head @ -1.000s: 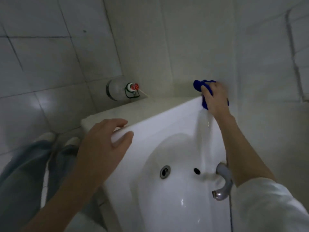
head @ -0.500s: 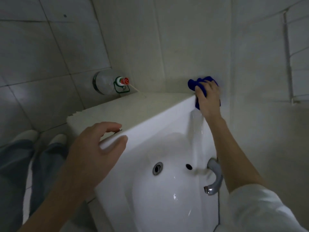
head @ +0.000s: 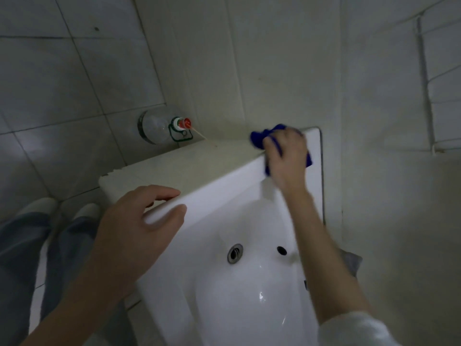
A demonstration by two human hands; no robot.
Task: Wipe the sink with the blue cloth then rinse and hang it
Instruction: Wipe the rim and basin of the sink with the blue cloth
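The white ceramic sink fills the lower middle, with a round drain and an overflow hole in its basin. My right hand presses the crumpled blue cloth onto the sink's far corner, by the wall. Most of the cloth is hidden under the hand. My left hand rests on the sink's left rim, fingers apart, thumb on the inner edge, holding nothing. My right forearm hides the tap.
A clear bottle with a red cap and green handle stands on the floor in the corner, left of the sink. A pale ledge runs along the sink's left side. My jeans and white shoes show at lower left. Tiled walls close in behind and right.
My right hand has slid the cloth a little along the far corner of the rim. The view has shifted, so the forearm now covers the tap. The left hand stays on the rim.
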